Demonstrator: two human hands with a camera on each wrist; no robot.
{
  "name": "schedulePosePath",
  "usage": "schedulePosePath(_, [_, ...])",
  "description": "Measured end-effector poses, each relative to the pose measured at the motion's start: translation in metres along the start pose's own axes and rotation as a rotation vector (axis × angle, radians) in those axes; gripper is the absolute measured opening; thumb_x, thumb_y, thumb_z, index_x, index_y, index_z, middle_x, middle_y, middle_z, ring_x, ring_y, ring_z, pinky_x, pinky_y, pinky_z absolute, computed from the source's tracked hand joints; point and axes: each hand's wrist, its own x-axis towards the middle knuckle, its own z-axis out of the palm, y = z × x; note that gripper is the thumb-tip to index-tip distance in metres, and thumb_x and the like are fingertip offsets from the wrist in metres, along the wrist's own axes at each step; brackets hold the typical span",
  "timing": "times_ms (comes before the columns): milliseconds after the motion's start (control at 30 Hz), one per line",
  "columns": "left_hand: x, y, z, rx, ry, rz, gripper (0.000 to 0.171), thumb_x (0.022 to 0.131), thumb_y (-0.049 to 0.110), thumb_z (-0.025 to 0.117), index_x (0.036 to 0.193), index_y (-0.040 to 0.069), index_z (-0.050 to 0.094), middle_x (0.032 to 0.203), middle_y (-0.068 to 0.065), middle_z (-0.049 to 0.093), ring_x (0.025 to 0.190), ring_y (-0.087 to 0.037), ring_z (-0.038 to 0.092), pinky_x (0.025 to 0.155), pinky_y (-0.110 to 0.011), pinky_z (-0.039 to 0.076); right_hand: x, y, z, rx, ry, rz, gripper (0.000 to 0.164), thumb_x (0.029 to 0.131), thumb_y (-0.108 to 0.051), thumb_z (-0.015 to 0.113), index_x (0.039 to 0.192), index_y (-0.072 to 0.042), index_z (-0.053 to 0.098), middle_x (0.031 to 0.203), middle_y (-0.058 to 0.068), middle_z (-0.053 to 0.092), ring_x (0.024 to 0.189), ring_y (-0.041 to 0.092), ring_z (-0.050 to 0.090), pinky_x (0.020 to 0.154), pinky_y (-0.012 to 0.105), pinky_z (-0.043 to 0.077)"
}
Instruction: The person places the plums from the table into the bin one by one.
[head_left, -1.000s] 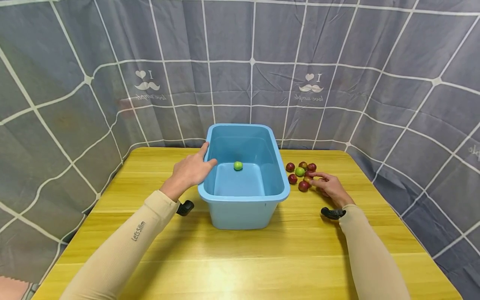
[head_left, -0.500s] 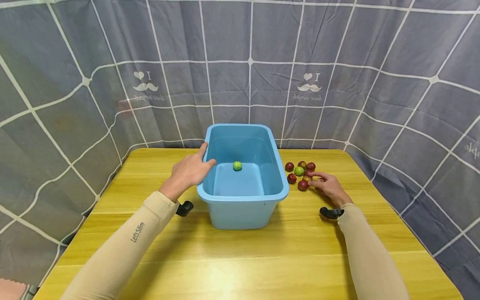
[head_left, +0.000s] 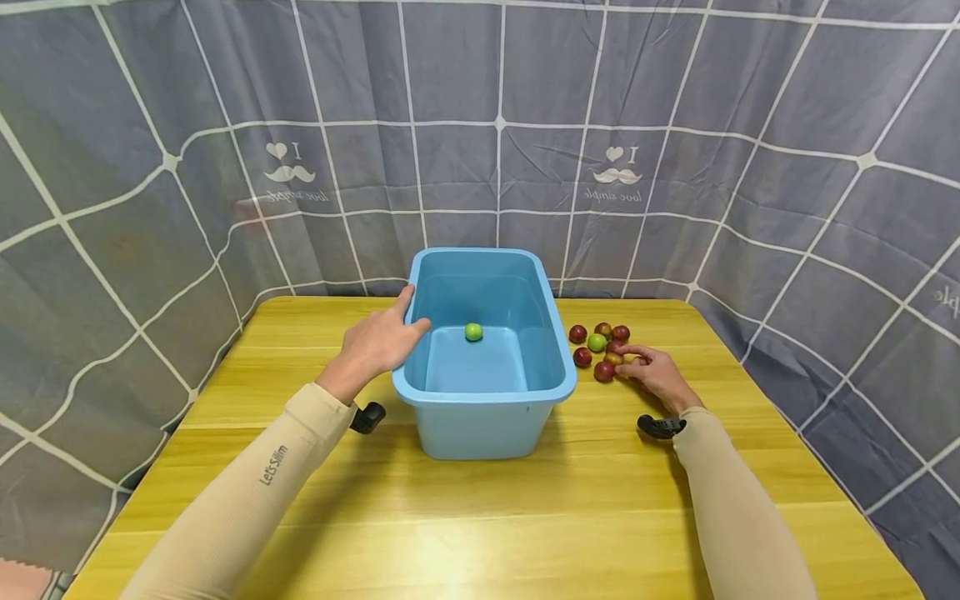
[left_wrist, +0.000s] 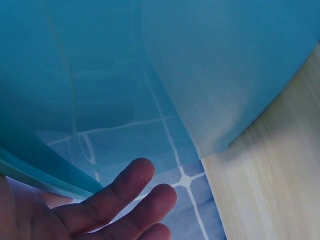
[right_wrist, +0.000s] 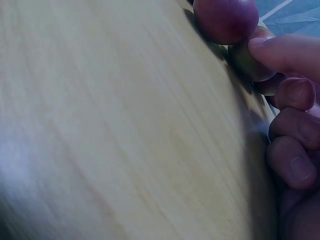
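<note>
A blue plastic tub stands on the table with one small green fruit on its floor. My left hand grips the tub's left rim, thumb over the inside and fingers outside; the left wrist view shows those fingers by the outer wall. Right of the tub lies a cluster of dark red plums around another green fruit. At its right side my right hand pinches a reddish-green plum between thumb and forefinger, the other fingers curled. The forefinger's contact is hidden in the right wrist view.
A yellow wooden table lies under everything. Grey checked cloth hangs behind and along both sides. Another red plum sits close by my right thumb, and a black strap piece projects from that wrist.
The view has shifted very slightly. Both hands stay in place, and the fruits lie where they lay.
</note>
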Motion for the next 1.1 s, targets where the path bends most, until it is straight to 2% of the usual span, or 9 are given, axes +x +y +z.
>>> schedulePosePath(267, [0.001, -0.001, -0.001, 0.01, 0.009, 0.006, 0.078, 0.098, 0.056, 0.035, 0.164, 0.027, 0.004, 0.129, -0.018, 0.063, 0.093, -0.033, 0.064, 0.062, -0.04, 0.044, -0.011, -0.022, 0.001, -0.018, -0.004, 0.003, 0.048, 0.093, -0.013, 0.071, 0.135, 0.006, 0.058, 0.082, 0.005, 0.052, 0.072, 0.016, 0.048, 0.062, 0.024, 0.038])
schedulePosePath(333, [0.001, -0.001, -0.001, 0.011, 0.011, 0.009, 0.078, 0.098, 0.056, 0.035, 0.164, 0.027, 0.005, 0.132, -0.018, 0.062, 0.094, -0.032, 0.064, 0.062, -0.04, 0.044, -0.009, -0.018, 0.001, -0.017, -0.002, 0.0, 0.048, 0.093, -0.014, 0.072, 0.134, 0.005, 0.059, 0.082, 0.004, 0.052, 0.073, 0.015, 0.048, 0.063, 0.023, 0.038])
schedulePosePath(467, [0.001, -0.001, -0.001, 0.008, 0.005, 0.008, 0.078, 0.098, 0.056, 0.035, 0.164, 0.027, 0.004, 0.119, -0.017, 0.066, 0.089, -0.031, 0.064, 0.061, -0.04, 0.044, -0.001, -0.003, 0.0, -0.025, 0.013, 0.003, 0.049, 0.092, -0.02, 0.074, 0.135, 0.002, 0.06, 0.081, -0.001, 0.053, 0.073, 0.011, 0.048, 0.063, 0.022, 0.039])
schedulePosePath(600, [0.0, 0.0, 0.0, 0.005, 0.005, 0.007, 0.078, 0.098, 0.056, 0.035, 0.164, 0.027, 0.005, 0.114, -0.016, 0.067, 0.085, -0.03, 0.063, 0.06, -0.04, 0.044, 0.005, 0.009, 0.0, -0.039, 0.027, -0.012, 0.051, 0.092, -0.025, 0.075, 0.135, -0.001, 0.061, 0.08, -0.004, 0.053, 0.071, 0.008, 0.047, 0.061, 0.021, 0.039])
schedulePosePath(833, [-0.002, 0.001, -0.001, 0.006, -0.005, -0.005, 0.078, 0.098, 0.057, 0.034, 0.164, 0.028, 0.004, 0.09, -0.013, 0.064, 0.072, -0.028, 0.061, 0.058, -0.039, 0.042, 0.005, 0.01, -0.001, 0.02, 0.021, 0.008, 0.052, 0.091, -0.028, 0.075, 0.135, -0.004, 0.061, 0.076, -0.006, 0.052, 0.064, 0.007, 0.046, 0.057, 0.021, 0.038])
schedulePosePath(1033, [0.0, 0.0, 0.0, -0.001, -0.005, -0.003, 0.078, 0.098, 0.056, 0.035, 0.164, 0.028, 0.004, 0.099, -0.012, 0.066, 0.076, -0.028, 0.062, 0.059, -0.04, 0.043, 0.002, 0.008, -0.003, 0.109, -0.001, 0.043, 0.056, 0.092, -0.031, 0.075, 0.138, -0.006, 0.057, 0.072, -0.007, 0.05, 0.057, 0.008, 0.044, 0.055, 0.021, 0.039])
schedulePosePath(1100, [0.0, 0.0, 0.0, -0.003, -0.006, -0.006, 0.078, 0.098, 0.056, 0.035, 0.164, 0.028, 0.004, 0.096, -0.012, 0.066, 0.076, -0.028, 0.062, 0.059, -0.04, 0.043, 0.002, 0.007, -0.003, 0.13, -0.008, 0.039, 0.056, 0.093, -0.031, 0.074, 0.14, -0.005, 0.056, 0.07, -0.008, 0.048, 0.055, 0.007, 0.043, 0.054, 0.021, 0.039])
